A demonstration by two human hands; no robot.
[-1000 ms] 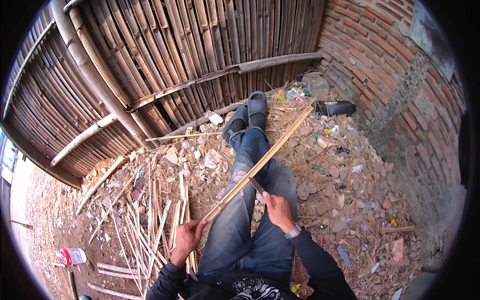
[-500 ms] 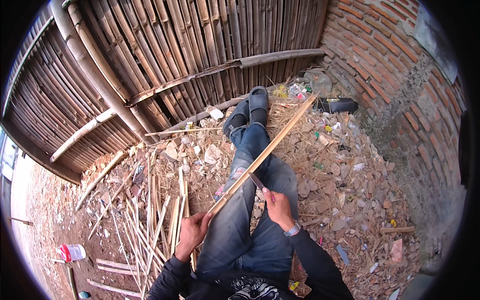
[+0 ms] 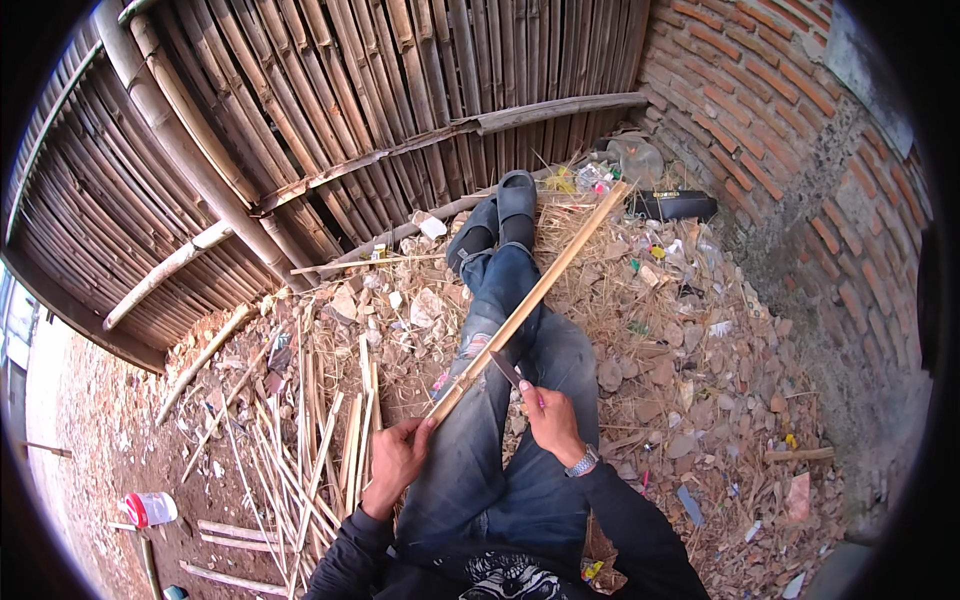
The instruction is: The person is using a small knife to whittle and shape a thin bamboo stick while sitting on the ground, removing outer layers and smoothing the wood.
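A long, pale split bamboo strip (image 3: 545, 283) slants across my jeans, its far end up to the right beyond my shoes. My left hand (image 3: 401, 455) pinches its near end between thumb and fingers, above my left thigh. In my right hand (image 3: 552, 420) is a knife with a dark blade (image 3: 507, 369) and a handle mostly hidden by the fingers. The blade points up and left, its tip close to the strip's right edge; whether it touches cannot be made out. A metal-band watch circles my right wrist.
Several split bamboo strips (image 3: 300, 470) lie in a pile on the ground at my left. A clear tub with a red lid (image 3: 150, 509) stands beyond them. Ahead rises a bamboo wall (image 3: 400, 80), at the right a brick wall (image 3: 760, 90). Rubble and litter cover the ground.
The knife and my right hand have shifted slightly down. The bamboo strip has rolled or turned a little, showing more of its broad face; my left hand still grips its near end.
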